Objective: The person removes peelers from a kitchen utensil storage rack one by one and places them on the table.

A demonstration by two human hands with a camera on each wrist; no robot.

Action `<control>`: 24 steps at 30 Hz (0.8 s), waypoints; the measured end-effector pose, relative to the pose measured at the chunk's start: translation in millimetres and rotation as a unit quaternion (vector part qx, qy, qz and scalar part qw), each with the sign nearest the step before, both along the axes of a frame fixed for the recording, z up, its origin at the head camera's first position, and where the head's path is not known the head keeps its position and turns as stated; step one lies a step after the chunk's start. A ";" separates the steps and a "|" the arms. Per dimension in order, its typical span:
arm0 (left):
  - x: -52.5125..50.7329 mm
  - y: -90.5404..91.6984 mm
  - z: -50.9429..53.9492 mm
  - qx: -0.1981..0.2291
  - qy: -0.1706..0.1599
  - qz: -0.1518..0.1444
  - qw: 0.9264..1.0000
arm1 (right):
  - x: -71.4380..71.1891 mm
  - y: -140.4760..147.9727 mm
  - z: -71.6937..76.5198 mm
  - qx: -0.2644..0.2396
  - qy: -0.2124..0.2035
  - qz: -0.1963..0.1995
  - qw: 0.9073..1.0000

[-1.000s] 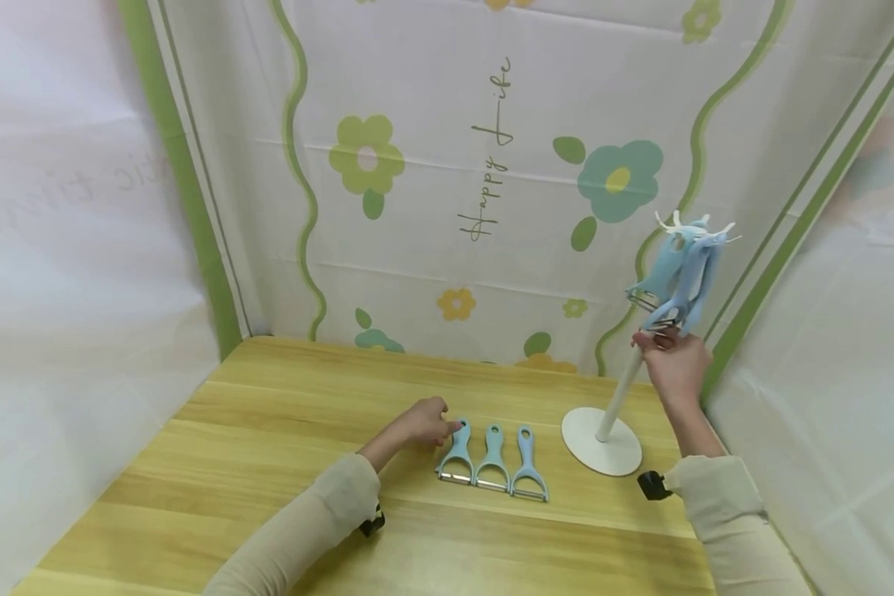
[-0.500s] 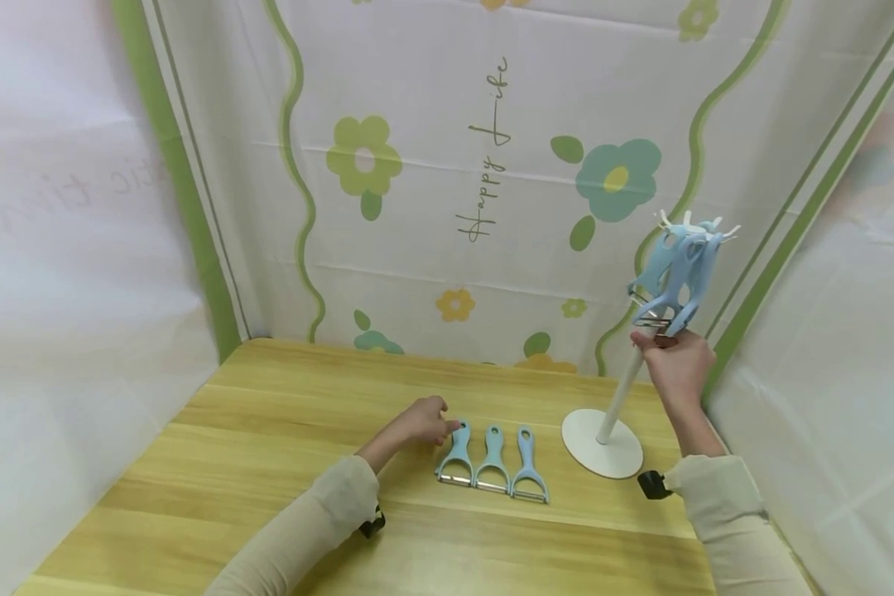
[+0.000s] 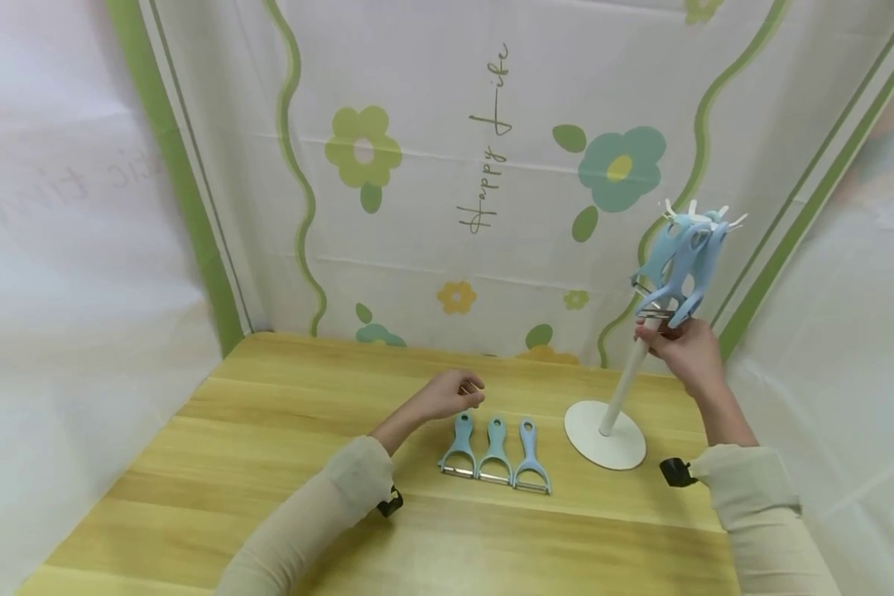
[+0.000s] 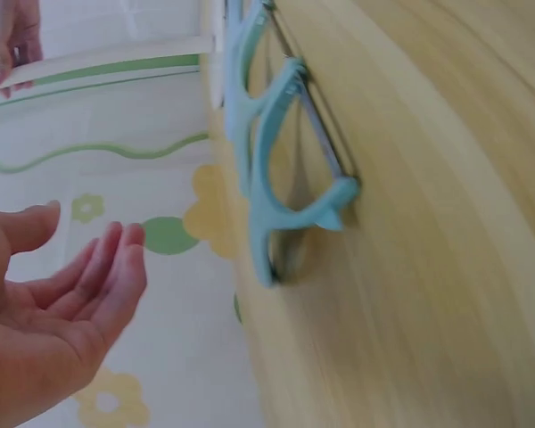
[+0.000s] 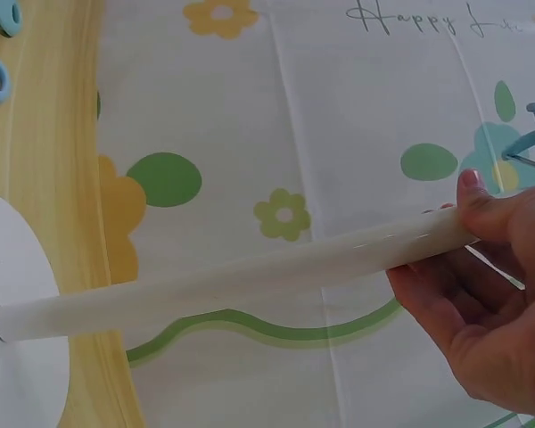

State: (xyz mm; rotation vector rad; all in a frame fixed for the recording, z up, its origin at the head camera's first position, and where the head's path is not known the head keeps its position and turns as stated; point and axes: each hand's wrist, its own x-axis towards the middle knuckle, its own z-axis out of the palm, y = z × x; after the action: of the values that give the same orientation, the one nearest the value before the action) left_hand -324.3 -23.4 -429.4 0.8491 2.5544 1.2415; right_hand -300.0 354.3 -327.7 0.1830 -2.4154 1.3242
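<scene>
While the L hand (image 3: 447, 395) hovers w/ thumb and fingers parted, loosely bent and holding nothing, it's just past the handle end of the leftmost peeler (image 3: 463, 430). Next over, the middle peeler (image 3: 496, 437) & right peeler (image 3: 528, 439) lie in the same row on the wood table (image 3: 298, 414), handles toward the curtain (image 3: 417, 215). Then a white stand (image 3: 626, 385), w/ more blue peelers (image 3: 685, 265) hanging up top. R hand (image 3: 691, 356) grips its pole right under those, thumb & fingers wrapped around, btw.
</scene>
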 end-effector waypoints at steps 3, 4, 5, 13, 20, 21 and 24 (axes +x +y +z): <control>-0.7 6.2 3.6 0.012 0.013 -0.003 1.000 | -0.5 0.4 0.8 -0.009 -0.015 0.021 1.000; -0.4 8.7 5.6 0.017 0.016 -0.004 1.000 | -0.6 0.8 0.7 -0.013 -0.019 0.027 0.999; -0.2 11.6 7.8 0.023 0.016 -0.005 1.000 | -0.6 1.3 0.8 -0.016 -0.023 0.030 0.999; -0.8 45.3 40.6 0.088 0.007 -0.031 0.996 | 1.5 3.6 3.7 -0.002 -0.028 0.027 0.999; -2.2 76.5 78.7 0.132 0.026 -0.063 0.989 | 1.4 3.6 2.5 0.000 -0.030 0.026 0.999; -2.3 80.7 83.9 0.140 0.030 -0.065 0.988 | 1.0 3.3 2.3 0.000 -0.030 0.026 0.999; -2.5 91.8 99.9 0.165 0.041 -0.071 0.983 | -0.3 2.3 1.8 -0.001 -0.031 0.027 0.999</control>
State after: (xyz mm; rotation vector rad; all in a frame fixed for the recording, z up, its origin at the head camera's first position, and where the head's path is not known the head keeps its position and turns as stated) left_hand -326.7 68.4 -329.4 1.1474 2.3298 1.6406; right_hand -300.3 356.6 -325.9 0.2110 -2.4768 1.3746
